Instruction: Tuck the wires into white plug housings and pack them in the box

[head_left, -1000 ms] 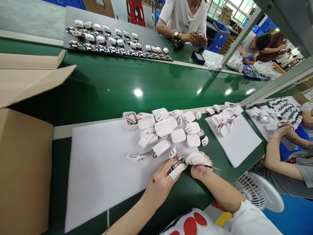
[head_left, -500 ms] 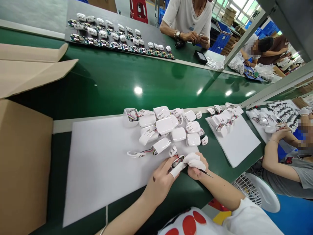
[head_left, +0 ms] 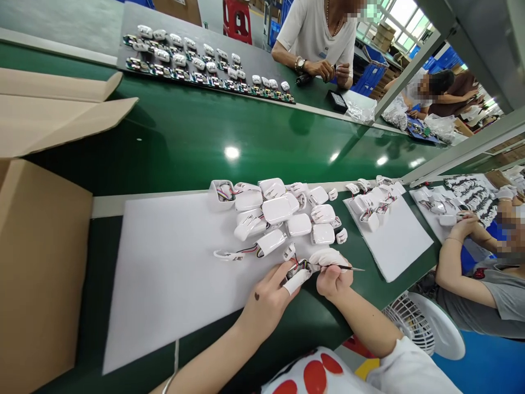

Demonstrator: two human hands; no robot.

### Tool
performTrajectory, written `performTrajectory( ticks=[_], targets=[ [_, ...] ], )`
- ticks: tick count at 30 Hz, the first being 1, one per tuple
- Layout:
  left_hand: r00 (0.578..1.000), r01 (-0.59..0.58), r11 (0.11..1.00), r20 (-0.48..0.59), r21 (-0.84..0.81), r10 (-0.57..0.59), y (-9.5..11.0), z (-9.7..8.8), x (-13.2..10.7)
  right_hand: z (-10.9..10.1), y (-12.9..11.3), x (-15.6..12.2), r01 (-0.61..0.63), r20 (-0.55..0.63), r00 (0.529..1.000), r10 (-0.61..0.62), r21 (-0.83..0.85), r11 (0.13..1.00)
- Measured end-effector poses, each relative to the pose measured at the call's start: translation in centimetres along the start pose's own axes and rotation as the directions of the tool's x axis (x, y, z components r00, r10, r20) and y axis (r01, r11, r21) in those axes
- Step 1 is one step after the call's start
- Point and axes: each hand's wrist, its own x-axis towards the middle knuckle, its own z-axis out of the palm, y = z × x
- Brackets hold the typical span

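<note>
My left hand [head_left: 266, 300] is closed round a small white plastic housing [head_left: 293, 270] whose open side shows coloured wires. White covers wrap some of my fingers. My right hand [head_left: 335, 278] grips a thin dark pointed tool [head_left: 354, 268], its far end sticking out to the right past my fingers. The fingers of both hands meet close to the wires. Just above the held housing sits a small white cap [head_left: 289, 251] joined by a red wire. Beyond lies a heap of white housings [head_left: 276, 210]. Left of it, a curved white piece [head_left: 225, 255] trails wires.
White sheet [head_left: 172, 273] lies under the heap. At left stands a cardboard box [head_left: 45, 262]. A second white board [head_left: 396, 241] with housings lies right, near a co-worker's arm [head_left: 459, 262]. Across the green bench [head_left: 184, 153], another person sits by a board of circuit parts [head_left: 254, 57].
My right hand has turned, so the tool now points level to the right instead of down. My left hand keeps hold of the housing. The view has shifted slightly.
</note>
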Motion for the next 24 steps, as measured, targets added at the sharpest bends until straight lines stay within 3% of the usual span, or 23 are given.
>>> performTrajectory(
  ticks=[4, 9, 17, 19, 22, 24],
  targets=[
    [1.0, 0.02, 1.0, 0.003, -0.002, -0.02, 0.0, 0.1, -0.1, -0.3, -0.6, 1.0, 0.11, -0.044, 0.993, -0.11, 0.008, 0.994],
    [0.999, 0.036, 0.999, -0.002, 0.0, -0.036, 0.0, 0.0, 0.0, -0.2, -1.2, 1.0, 0.148, -0.056, 0.987, -0.148, -0.013, 0.989],
    [1.0, -0.006, 0.997, -0.025, 0.081, 0.008, 0.1, 0.2, -0.2, 0.1, -2.2, 1.4, -0.035, 0.071, 0.997, 0.039, -0.047, 0.998],
    [1.0, -0.012, 0.996, -0.026, 0.09, 0.014, 0.2, 0.2, -0.1, -0.5, -2.5, 1.2, -0.008, 0.025, 1.0, 0.009, -0.027, 1.0],
    [0.999, -0.004, 0.996, -0.031, 0.092, 0.007, 0.4, 0.1, 0.2, -1.5, -2.6, 1.2, 0.046, -0.138, 0.99, -0.042, 0.024, 0.999],
    [0.999, -0.005, 0.996, -0.037, 0.091, 0.009, 0.4, 0.1, 0.4, -1.8, -2.4, 1.8, 0.043, -0.115, 0.993, -0.031, 0.104, 0.994]
  ],
)
